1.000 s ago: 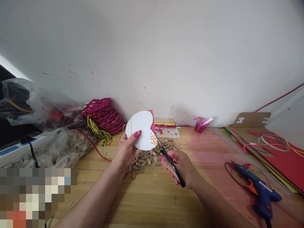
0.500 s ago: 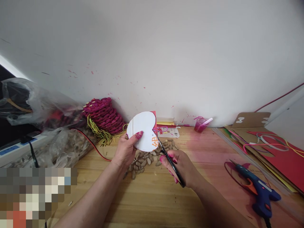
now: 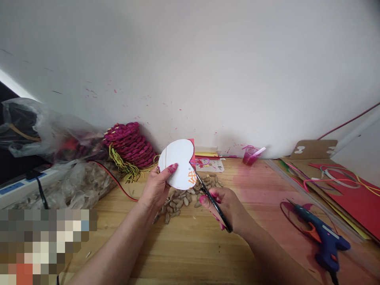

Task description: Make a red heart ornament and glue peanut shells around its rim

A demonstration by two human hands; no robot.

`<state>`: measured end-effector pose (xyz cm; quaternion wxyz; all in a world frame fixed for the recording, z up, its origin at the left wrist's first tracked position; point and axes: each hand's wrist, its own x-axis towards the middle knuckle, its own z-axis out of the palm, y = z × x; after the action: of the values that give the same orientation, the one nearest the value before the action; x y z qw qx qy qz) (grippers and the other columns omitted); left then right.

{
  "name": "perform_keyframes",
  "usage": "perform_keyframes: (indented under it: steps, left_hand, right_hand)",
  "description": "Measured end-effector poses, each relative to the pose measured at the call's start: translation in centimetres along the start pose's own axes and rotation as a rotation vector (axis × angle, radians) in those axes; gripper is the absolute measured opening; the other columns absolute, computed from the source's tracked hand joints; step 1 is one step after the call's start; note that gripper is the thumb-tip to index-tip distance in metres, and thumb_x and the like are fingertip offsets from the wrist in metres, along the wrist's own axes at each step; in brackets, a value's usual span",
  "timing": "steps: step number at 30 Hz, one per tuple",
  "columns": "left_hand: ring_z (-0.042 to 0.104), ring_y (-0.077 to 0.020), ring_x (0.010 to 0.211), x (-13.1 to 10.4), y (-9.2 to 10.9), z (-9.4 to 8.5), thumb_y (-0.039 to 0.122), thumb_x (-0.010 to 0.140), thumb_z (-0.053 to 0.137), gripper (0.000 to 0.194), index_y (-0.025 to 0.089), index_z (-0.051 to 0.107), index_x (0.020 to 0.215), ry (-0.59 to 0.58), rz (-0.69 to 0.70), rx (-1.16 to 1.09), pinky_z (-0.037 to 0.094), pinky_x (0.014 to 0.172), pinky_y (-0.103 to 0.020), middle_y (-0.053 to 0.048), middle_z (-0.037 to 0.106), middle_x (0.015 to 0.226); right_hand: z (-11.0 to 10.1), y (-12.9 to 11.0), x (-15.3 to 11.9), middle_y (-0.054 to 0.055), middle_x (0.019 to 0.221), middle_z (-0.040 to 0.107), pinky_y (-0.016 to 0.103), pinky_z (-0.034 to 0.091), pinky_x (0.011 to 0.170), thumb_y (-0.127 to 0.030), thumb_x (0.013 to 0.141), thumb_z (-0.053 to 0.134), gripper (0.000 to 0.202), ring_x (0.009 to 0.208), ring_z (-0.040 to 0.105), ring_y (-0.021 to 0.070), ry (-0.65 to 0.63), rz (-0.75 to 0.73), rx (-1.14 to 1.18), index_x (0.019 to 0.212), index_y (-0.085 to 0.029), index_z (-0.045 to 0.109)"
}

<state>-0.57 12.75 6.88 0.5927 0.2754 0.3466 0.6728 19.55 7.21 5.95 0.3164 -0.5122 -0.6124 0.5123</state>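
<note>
Taking the pile of brown pieces (image 3: 179, 203) as our landmark, we see the wall (image 3: 208, 79) bounding the bench (image 3: 178, 253) on its far side. Plastic bags (image 3: 83, 184) and a maroon bundle (image 3: 133, 146) crowd in left of the pile. Right of it, a blue glue gun (image 3: 325, 231) sits nearer us and a pink cup (image 3: 251, 155) farther off by the wall. Our widest room for moving is on the near side of the pile, between our forearms.

Against half a second ago, the heart-shaped white card (image 3: 176, 168) has slid very slightly left above the pile; the cup and glue gun stay put.

Our left hand (image 3: 156, 186) has its grip clamped on the card, thumb across the white face, over the pile's far side; a red sheet (image 3: 192, 146) shows behind its edge. Our right hand (image 3: 227, 209), right of the pile, has its grip closed around black-handled scissors (image 3: 204, 189), whose blades reach the card's notched edge. We cannot tell how far apart the blades stand.
</note>
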Motion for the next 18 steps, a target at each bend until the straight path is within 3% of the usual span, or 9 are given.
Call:
perform_keyframes:
  steps: [11, 18]
  left_hand:
    - [0.076, -0.0251, 0.081, 0.0, 0.0, 0.0, 0.018, 0.058, 0.089, 0.065, 0.010, 0.067, 0.119, -0.021, -0.037, 0.045, 0.064, 0.071, -0.030, -0.015, 0.077, 0.106]
    - [0.076, -0.0251, 0.081, 0.0, 0.0, -0.1, 0.015, 0.061, 0.087, 0.063, 0.010, 0.066, 0.120, -0.016, -0.046, 0.031, 0.064, 0.070, -0.030, -0.015, 0.077, 0.106]
  right_hand:
    - [0.1, 0.0, 0.1, -0.010, 0.047, 0.035, 0.020, 0.037, 0.026, -0.055, 0.079, 0.070, 0.048, 0.031, 0.036, 0.0067, 0.014, 0.036, -0.021, 0.059, -0.022, 0.041]
    - [0.0, -0.8, -0.1, -0.009, 0.042, 0.035, 0.019, 0.028, 0.029, -0.055, 0.078, 0.071, 0.048, 0.031, 0.038, 0.0076, 0.012, 0.050, -0.028, 0.058, -0.022, 0.042]
